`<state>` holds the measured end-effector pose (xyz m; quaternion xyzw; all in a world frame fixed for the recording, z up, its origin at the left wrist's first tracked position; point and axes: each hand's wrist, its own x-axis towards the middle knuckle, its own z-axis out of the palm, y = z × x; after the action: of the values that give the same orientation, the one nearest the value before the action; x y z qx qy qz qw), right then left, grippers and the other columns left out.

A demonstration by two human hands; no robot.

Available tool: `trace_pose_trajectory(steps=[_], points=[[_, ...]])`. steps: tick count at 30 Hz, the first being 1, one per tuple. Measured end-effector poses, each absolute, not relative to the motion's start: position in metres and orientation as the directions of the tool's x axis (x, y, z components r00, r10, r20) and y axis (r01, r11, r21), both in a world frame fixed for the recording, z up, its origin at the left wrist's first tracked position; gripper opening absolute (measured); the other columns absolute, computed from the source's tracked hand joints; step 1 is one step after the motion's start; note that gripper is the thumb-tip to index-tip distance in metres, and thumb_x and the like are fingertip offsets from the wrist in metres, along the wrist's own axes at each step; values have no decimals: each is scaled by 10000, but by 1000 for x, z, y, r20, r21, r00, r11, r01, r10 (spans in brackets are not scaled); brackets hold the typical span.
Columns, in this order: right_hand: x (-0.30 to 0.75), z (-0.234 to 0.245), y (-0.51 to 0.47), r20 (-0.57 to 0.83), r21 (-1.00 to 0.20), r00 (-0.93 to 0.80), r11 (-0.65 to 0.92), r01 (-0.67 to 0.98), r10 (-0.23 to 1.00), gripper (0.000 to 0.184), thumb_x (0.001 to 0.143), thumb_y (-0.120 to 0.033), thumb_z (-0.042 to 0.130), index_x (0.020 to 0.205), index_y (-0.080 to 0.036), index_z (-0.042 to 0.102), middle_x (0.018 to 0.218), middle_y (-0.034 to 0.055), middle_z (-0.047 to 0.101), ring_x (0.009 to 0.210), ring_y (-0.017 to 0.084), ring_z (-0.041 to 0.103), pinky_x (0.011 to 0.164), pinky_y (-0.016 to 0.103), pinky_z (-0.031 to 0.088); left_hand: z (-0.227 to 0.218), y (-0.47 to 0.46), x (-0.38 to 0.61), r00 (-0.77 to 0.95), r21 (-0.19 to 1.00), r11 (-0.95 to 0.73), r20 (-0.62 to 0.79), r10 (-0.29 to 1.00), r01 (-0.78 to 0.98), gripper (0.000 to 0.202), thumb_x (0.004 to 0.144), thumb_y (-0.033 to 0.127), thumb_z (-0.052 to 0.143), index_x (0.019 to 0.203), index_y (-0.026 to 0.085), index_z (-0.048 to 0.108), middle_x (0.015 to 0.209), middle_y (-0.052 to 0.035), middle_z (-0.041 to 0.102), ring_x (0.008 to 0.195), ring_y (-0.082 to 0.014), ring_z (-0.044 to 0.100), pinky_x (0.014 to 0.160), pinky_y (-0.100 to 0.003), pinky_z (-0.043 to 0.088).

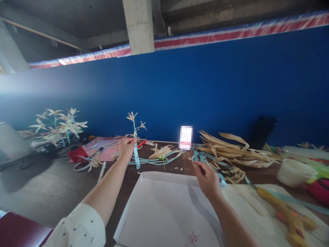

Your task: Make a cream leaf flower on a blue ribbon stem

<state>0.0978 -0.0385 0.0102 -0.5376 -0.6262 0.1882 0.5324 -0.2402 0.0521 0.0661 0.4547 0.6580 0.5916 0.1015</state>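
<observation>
My left hand (126,148) is closed around an upright stem wrapped in light blue ribbon (136,155), topped with pale corn-husk flowers (133,118). The ribbon's tail hangs below my fingers. My right hand (207,178) is pinched on a thin strip, near a heap of dried corn husks (231,147) and loose blue ribbon (199,157). Both hands hover above a white sheet of paper (159,212) on the brown table.
A finished bunch of husk flowers (59,125) lies at the far left. More blue ribbon (154,159) lies mid-table. A white cup (293,171) and a yellow glue gun (285,209) sit to the right. A blue wall (205,96) closes off the back.
</observation>
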Motion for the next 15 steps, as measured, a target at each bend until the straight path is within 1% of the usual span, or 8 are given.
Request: trace_pose_trajectory(steps=[3, 6, 8, 10, 12, 13, 15], points=[[98, 9, -39, 448, -826, 158, 341, 448, 880, 302, 832, -410, 492, 964, -186, 646, 617, 16, 620, 568, 170, 580, 548, 264, 429, 84, 46, -213, -536, 897, -227, 413, 737, 380, 387, 636, 422, 637, 879, 127, 692, 649, -28, 651, 585, -133, 569, 580, -237, 444], [97, 10, -39, 444, -836, 157, 345, 426, 882, 303, 829, -409, 497, 964, -183, 646, 612, 16, 616, 572, 172, 585, 552, 266, 432, 99, 39, -185, -504, 916, -331, 401, 765, 227, 405, 616, 431, 668, 878, 122, 682, 640, -22, 633, 556, -109, 544, 560, -222, 430], [96, 11, -40, 435, -844, 156, 341, 414, 887, 296, 826, -404, 501, 962, -186, 649, 608, 14, 615, 574, 171, 586, 558, 266, 434, 106, 33, -165, -484, 911, -393, 403, 777, 128, 407, 608, 434, 680, 865, 119, 675, 676, -28, 635, 552, -97, 537, 545, -210, 419], [95, 12, -40, 426, -853, 168, 333, 401, 889, 291, 820, -401, 511, 956, -189, 655, 599, 11, 608, 568, 166, 578, 556, 264, 429, 108, 27, -144, -473, 910, -413, 382, 794, 42, 413, 601, 436, 691, 858, 113, 672, 651, -23, 617, 532, -86, 521, 524, -200, 403], [95, 12, -40, 424, -870, 220, 328, 367, 879, 291, 808, -402, 528, 946, -184, 662, 599, 12, 602, 565, 160, 565, 547, 259, 420, 105, 20, -123, -463, 907, -421, 371, 805, -7, 384, 603, 419, 695, 830, 111, 673, 647, -25, 613, 535, -83, 517, 532, -199, 405], [96, 13, -39, 421, -885, 268, 329, 328, 866, 297, 799, -406, 538, 944, -178, 662, 602, 12, 598, 558, 155, 554, 535, 255, 413, 103, 17, -112, -461, 915, -403, 349, 816, -21, 363, 602, 411, 694, 808, 113, 675, 642, -25, 612, 535, -84, 518, 533, -202, 406], [101, 15, -36, 395, -919, 407, 347, 189, 824, 320, 783, -419, 553, 955, -167, 651, 606, 6, 579, 522, 134, 516, 488, 240, 387, 95, 12, -91, -460, 933, -358, 298, 836, -45, 340, 611, 393, 689, 808, 117, 678, 650, -26, 617, 550, -87, 522, 554, -207, 417]])
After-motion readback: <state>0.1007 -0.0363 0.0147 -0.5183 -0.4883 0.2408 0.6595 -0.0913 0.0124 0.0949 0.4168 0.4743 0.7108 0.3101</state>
